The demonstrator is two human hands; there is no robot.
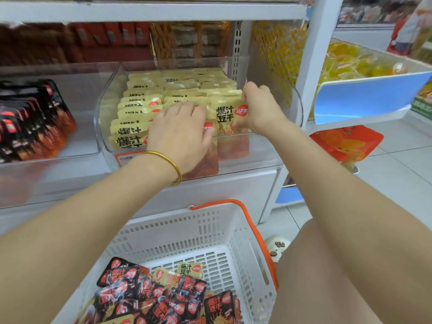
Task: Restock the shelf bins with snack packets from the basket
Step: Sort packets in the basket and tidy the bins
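Note:
A clear shelf bin (297, 106) holds rows of yellow snack packets (145, 101). My left hand (180, 134), a gold bangle on its wrist, lies flat with straight fingers on the front middle packets. My right hand (259, 108) pinches the front yellow packet (225, 118) of the right row, standing it upright in the bin. Below, a white basket (187, 232) with an orange handle holds several black packets (149, 293) and a few yellow ones (189, 268).
A second clear bin (81, 148) to the left holds black and orange packets (35, 122). A white shelf upright (313, 57) stands to the right, with yellow jelly cups (350, 64) beyond it. My knee (327, 265) is beside the basket.

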